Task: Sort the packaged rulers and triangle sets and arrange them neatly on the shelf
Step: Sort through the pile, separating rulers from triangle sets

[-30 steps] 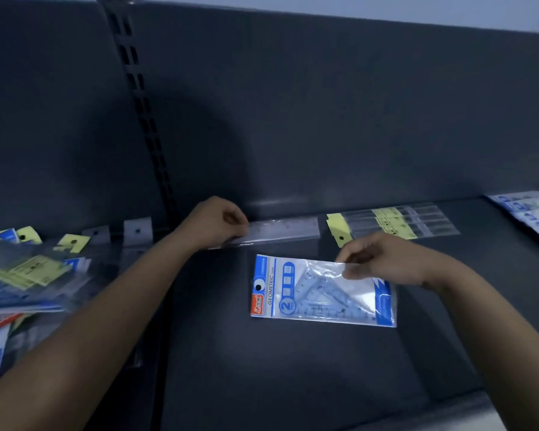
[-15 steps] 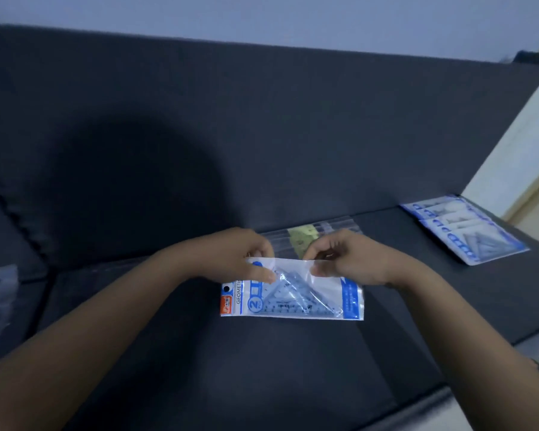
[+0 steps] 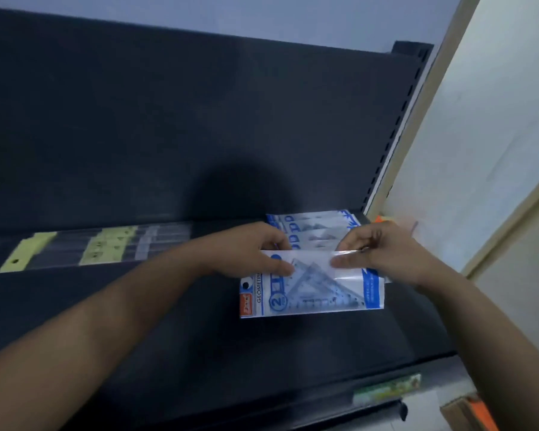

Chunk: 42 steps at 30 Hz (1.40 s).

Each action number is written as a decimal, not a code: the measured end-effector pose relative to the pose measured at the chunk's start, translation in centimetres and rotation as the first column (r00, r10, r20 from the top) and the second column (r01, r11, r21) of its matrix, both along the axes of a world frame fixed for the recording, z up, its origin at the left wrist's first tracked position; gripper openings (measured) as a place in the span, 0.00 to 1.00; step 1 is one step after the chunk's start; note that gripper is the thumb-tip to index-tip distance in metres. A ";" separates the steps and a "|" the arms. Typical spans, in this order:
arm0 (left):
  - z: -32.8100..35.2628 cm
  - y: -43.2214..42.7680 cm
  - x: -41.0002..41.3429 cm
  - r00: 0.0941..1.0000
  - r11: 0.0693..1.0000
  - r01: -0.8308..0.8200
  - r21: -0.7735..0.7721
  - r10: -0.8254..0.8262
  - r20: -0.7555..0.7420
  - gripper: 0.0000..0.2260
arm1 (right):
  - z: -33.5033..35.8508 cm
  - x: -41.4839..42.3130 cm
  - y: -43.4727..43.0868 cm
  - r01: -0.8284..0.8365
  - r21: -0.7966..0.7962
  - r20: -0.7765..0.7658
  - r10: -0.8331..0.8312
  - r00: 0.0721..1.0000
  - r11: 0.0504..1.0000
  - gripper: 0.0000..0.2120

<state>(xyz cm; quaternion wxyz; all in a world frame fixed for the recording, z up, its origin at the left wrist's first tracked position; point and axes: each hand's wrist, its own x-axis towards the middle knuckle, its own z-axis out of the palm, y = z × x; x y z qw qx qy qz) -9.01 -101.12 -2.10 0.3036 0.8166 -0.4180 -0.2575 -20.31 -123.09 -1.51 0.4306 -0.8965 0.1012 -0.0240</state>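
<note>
A blue and white triangle set packet [image 3: 313,292] is held by its top edge over the dark shelf [image 3: 175,331]. My left hand [image 3: 252,250] pinches the packet's upper left part, thumb on its front. My right hand [image 3: 383,247] pinches the upper right part. Just behind the packet lies a stack of several like triangle set packets [image 3: 311,228], partly hidden by my hands. Further left on the shelf lie clear ruler packets with yellow header cards [image 3: 106,247].
The shelf's dark back panel [image 3: 199,119] rises behind. A slotted upright [image 3: 395,126] and a pale wall [image 3: 495,135] close off the right side. A price strip with a label [image 3: 386,388] runs along the shelf's front edge. An orange carton [image 3: 476,415] sits at the lower right.
My left hand let go of a ruler packet and joined the right hand on the triangle set packet. Both hands carried it rightward, up to the stack of triangle sets.
</note>
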 end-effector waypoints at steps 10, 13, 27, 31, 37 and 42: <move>-3.2 -7.2 -3.9 0.827 0.896 -0.438 0.072 0.371 0.422 0.14 | -4.5 0.7 -8.3 0.039 -0.298 0.113 -0.005 0.994 0.954 0.10; -4.1 -7.2 -4.6 0.716 0.888 -0.457 0.052 0.333 0.613 0.20 | -5.4 0.5 -8.6 0.066 -0.458 0.138 -0.003 0.990 0.886 0.11; -1.9 5.8 -8.6 0.574 0.739 -0.649 0.179 0.323 0.752 0.37 | -1.6 1.4 3.9 -0.238 -0.527 0.196 0.389 0.900 0.816 0.17; -1.5 14.8 -9.6 0.563 0.657 -0.721 0.220 0.370 0.739 0.37 | -0.3 1.8 13.4 -0.318 -0.500 0.256 0.489 0.834 0.805 0.16; -0.3 32.2 -11.8 0.456 0.527 -0.831 0.175 0.468 0.757 0.43 | -0.1 2.7 31.0 -0.400 -0.442 0.327 0.559 0.762 0.803 0.17; 0.8 46.4 -13.8 0.329 0.344 -0.926 0.156 0.532 0.780 0.38 | -1.1 3.6 45.6 -0.405 -0.486 0.250 0.567 0.784 0.774 0.29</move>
